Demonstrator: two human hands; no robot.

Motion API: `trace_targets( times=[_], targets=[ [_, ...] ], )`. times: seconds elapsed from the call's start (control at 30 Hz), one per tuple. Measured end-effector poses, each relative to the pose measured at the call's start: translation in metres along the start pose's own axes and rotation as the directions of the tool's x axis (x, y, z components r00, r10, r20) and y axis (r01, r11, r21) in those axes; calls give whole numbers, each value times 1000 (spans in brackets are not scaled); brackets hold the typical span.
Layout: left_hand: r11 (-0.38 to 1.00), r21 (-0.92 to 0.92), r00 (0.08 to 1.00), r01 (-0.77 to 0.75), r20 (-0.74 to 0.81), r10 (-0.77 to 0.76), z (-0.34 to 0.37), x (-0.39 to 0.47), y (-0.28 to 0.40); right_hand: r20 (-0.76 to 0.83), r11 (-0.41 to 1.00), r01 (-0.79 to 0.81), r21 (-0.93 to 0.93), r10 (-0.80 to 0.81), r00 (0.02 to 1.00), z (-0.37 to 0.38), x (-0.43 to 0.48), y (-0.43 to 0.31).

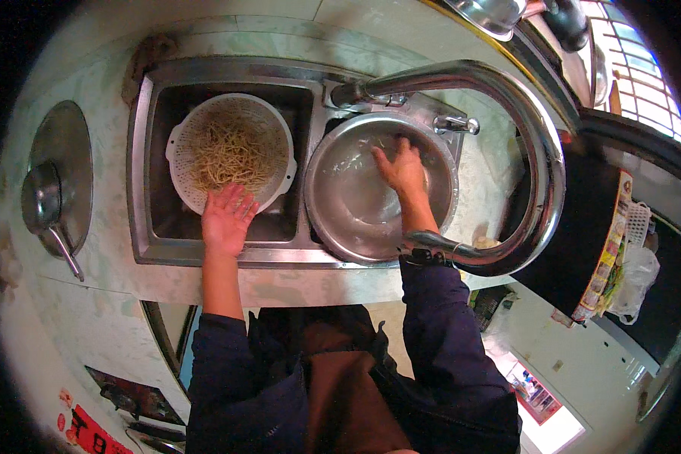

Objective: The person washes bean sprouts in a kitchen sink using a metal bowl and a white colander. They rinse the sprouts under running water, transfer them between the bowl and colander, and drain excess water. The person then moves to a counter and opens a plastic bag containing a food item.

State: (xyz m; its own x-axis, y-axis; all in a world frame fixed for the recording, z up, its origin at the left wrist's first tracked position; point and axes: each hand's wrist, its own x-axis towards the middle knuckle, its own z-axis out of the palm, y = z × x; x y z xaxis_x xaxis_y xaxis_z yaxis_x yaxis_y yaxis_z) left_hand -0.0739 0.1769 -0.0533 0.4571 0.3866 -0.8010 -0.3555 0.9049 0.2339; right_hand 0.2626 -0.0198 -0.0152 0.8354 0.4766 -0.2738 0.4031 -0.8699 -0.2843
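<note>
My left hand [228, 218] is palm up with its fingers apart at the near rim of a white plastic colander [173, 150]. The colander stands in the left basin of a steel double sink [164, 247] and holds a heap of thin, pale yellow-brown strands [227, 150], perhaps sprouts. My right hand [403, 167] reaches over or into a round metal bowl [352, 193] on the right side; its fingers are spread and I see nothing in them. The bowl seems to hold water with a few small bits in it. The hand's lower side is hidden.
A large curved chrome faucet [550, 170] arches over the bowl and my right forearm. Beside it is a tap lever [457, 125]. A metal ladle [42, 198] lies on a round metal lid or pan [74, 136] at the left. A clear plastic bag [635, 278] is far right.
</note>
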Motion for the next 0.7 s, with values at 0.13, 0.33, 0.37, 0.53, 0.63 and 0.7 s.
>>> trace_targets(
  times=[0.13,0.33,0.37,0.53,0.63,0.7],
  targets=[
    [1000,24,1000,16,13,-16,12,-10,2,22,960,139,243,-149,989,34,7,-29],
    [999,14,999,38,39,-39,6,-10,0,-107,881,126,455,-87,990,43,-23,-61],
    [999,6,998,42,45,-43,4,-10,-1,-173,886,199,419,-137,975,41,-33,-67],
    [998,23,995,56,87,-57,4,-9,-7,15,865,284,415,-318,948,21,-89,-83],
    [997,37,991,70,116,-74,3,-12,-7,76,909,153,388,-197,977,15,-91,-64],
    [996,52,991,77,107,-82,1,-16,-8,77,929,-17,370,-12,997,10,-83,-42]
  ],
)
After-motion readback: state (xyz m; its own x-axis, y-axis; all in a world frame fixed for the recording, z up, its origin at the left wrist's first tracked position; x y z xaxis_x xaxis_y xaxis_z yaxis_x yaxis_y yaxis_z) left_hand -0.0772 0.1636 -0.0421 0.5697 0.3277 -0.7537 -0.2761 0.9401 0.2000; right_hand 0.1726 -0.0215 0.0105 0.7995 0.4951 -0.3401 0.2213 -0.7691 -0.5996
